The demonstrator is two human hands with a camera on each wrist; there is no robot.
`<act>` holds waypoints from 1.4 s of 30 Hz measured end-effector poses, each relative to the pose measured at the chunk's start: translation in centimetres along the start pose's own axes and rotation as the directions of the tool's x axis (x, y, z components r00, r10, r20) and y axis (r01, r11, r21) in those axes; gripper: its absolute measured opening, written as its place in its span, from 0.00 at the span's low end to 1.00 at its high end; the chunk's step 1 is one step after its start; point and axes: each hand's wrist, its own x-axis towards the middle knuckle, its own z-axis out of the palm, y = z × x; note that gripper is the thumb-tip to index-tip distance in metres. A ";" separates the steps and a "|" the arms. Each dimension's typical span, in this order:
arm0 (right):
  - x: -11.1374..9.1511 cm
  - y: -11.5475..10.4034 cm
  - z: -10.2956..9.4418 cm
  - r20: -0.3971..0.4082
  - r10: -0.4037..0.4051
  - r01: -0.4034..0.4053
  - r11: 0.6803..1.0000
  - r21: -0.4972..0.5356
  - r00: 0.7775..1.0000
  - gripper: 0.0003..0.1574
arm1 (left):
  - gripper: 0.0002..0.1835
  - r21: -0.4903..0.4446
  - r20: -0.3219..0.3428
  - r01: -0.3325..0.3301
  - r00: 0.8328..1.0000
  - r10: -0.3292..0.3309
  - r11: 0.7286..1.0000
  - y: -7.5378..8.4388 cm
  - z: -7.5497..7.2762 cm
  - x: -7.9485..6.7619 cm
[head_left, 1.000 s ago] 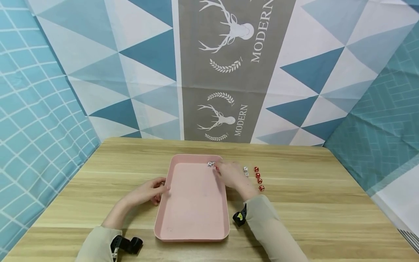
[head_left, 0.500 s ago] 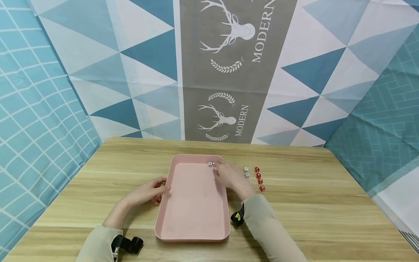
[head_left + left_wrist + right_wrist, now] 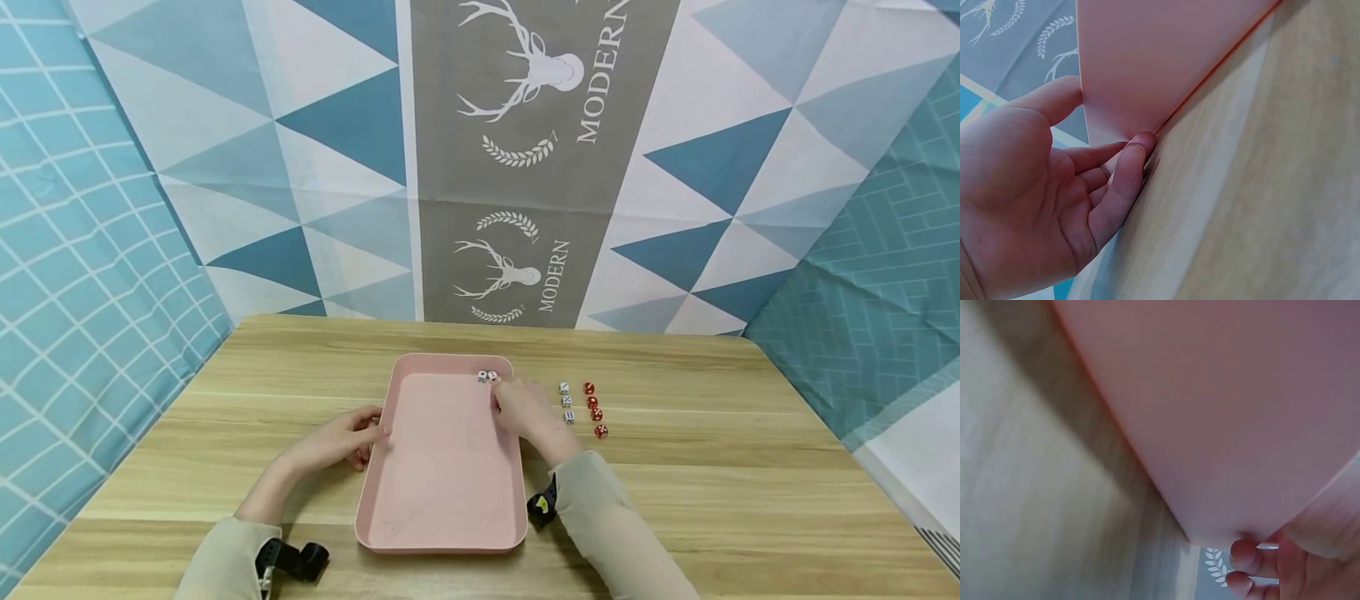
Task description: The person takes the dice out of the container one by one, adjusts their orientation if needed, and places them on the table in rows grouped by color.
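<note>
A pink tray (image 3: pixel 442 467) lies on the table in the head view. My left hand (image 3: pixel 341 437) grips its left rim, thumb on the edge; in the left wrist view the fingers of that hand (image 3: pixel 1041 181) curl against the outer wall. My right hand (image 3: pixel 528 412) reaches over the tray's right wall near the far corner, fingers bent. Its fingertips are partly hidden, so whether they pinch a die cannot be told. Two white dice (image 3: pixel 487 377) sit in that corner beside the fingers. In the right wrist view, bent fingers (image 3: pixel 1244 555) show near the tray's rim.
Right of the tray, three white dice (image 3: pixel 567 402) stand in a column on the wooden table (image 3: pixel 690 467). Beside them runs a column of several red dice (image 3: pixel 592 402). A patterned cloth (image 3: pixel 345 183) hangs behind the table. Each wrist carries a black camera (image 3: pixel 311 562).
My right hand has shifted slightly toward me, uncovering more of the white dice in the tray and the third white die on the table. The left hand keeps its place.
</note>
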 end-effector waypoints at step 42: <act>-5.7 4.7 -4.1 -0.031 0.179 -0.164 0.949 0.270 0.983 0.07 | 0.29 0.014 -0.006 0.011 1.000 -0.011 1.000 0.4 0.0 -0.2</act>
